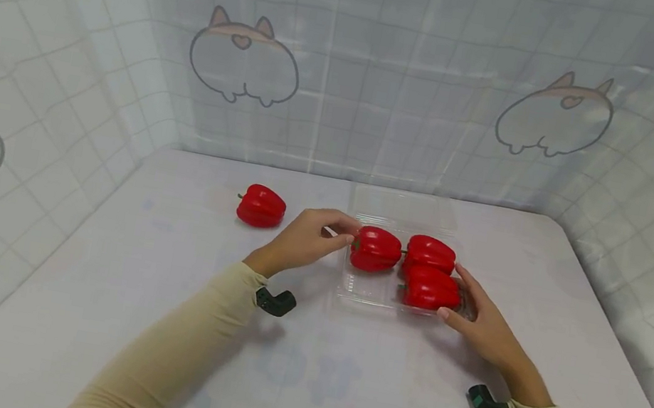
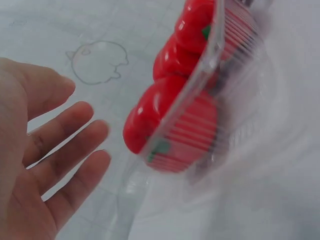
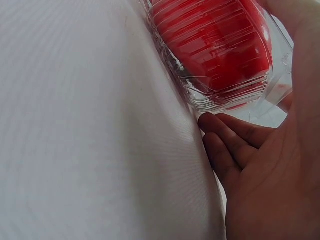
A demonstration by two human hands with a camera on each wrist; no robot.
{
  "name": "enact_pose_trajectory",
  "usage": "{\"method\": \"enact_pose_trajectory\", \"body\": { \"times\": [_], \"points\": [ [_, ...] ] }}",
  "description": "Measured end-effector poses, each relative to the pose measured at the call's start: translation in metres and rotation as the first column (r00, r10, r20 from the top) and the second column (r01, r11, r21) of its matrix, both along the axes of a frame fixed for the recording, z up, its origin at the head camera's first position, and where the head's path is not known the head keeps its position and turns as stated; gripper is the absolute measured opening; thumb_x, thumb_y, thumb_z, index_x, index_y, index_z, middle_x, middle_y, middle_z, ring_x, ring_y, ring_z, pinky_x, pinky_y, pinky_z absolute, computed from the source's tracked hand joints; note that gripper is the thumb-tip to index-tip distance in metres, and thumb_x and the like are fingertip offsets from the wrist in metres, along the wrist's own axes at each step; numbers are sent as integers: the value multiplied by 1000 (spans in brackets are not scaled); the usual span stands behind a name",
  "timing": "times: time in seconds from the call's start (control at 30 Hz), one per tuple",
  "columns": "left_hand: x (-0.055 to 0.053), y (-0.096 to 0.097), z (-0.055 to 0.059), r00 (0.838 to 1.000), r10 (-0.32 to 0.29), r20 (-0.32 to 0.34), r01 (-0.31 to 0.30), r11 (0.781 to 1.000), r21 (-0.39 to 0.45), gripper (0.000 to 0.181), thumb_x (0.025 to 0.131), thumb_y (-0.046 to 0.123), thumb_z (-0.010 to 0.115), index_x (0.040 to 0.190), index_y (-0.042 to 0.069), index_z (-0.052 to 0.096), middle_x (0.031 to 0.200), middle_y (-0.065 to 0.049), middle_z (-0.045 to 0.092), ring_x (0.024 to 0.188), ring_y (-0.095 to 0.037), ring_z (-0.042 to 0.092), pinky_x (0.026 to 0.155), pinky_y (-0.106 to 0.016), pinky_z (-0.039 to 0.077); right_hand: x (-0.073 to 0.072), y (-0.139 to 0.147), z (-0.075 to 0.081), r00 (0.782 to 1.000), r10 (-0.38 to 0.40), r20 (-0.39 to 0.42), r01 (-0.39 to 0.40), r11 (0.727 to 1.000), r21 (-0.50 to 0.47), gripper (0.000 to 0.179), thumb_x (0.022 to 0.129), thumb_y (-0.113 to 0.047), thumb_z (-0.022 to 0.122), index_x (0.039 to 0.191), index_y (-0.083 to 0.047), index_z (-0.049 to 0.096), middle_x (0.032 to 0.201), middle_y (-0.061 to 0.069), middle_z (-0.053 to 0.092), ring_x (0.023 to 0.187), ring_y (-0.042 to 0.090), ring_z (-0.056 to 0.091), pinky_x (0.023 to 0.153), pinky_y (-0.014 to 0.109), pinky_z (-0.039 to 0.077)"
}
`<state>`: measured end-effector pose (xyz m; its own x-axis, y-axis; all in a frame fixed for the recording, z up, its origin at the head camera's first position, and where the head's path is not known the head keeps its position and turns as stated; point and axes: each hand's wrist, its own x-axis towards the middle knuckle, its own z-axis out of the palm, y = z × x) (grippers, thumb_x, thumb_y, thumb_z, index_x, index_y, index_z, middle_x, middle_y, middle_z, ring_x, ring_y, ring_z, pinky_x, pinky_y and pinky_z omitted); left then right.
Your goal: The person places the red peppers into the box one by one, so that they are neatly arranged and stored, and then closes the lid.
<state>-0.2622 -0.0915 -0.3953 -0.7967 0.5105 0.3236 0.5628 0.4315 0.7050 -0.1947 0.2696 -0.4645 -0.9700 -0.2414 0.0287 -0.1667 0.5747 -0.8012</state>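
Observation:
A clear plastic clamshell box [image 1: 368, 288] lies with its lid [image 1: 404, 206] folded back, away from me. Inside are three red bell peppers: one at the left [image 1: 375, 250], one at the back right [image 1: 431, 252] and one at the front right [image 1: 432, 289]. My left hand [image 1: 309, 239] is beside the left pepper, fingertips close to its stem end. The left wrist view shows that hand [image 2: 60, 150] with loosely spread fingers and nothing in them. My right hand [image 1: 485, 324] holds the right end of the box, thumb at the front corner and fingers behind; its lower fingertips [image 3: 212, 125] rest against the ribbed wall.
Another red bell pepper [image 1: 262, 206] lies on the white table [image 1: 296, 387], left of the box. Pale grid-patterned curtains [image 1: 396, 100] with animal drawings close off the back and both sides. A dark camera mount [image 1: 276, 302] is on the left wrist, another [image 1: 488, 404] on the right.

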Motion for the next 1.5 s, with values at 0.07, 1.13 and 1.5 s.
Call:
{"method": "enact_pose_trajectory", "body": {
  "times": [0.07,1.13,1.5],
  "points": [
    [-2,-4,-1,999,29,-26,-30,1000,-8,30,96,17,69,125,11,69,117,4,69,102,-9,63,84,-29,56,0,0,0,1000,0,-1,0,1000,-2,96,89,-43,73,162,-28,13,162,22,22,148,44,20,110,63,29],
    [-26,-77,-4,977,197,-86,-204,975,-90,24,97,17,67,119,8,71,114,-1,70,102,-18,65,90,-38,55,2,0,2,1000,-15,9,15,1000,-4,96,88,-44,74,162,-26,15,161,22,23,147,44,22,109,62,31],
    [-32,-102,-3,939,291,-185,-319,936,-148,20,96,13,65,115,11,72,117,-5,65,110,-24,57,94,-45,52,1,0,0,1000,2,-1,-2,1000,-28,93,90,-42,73,162,-27,16,161,22,24,148,42,22,112,60,28]
  ]
}}
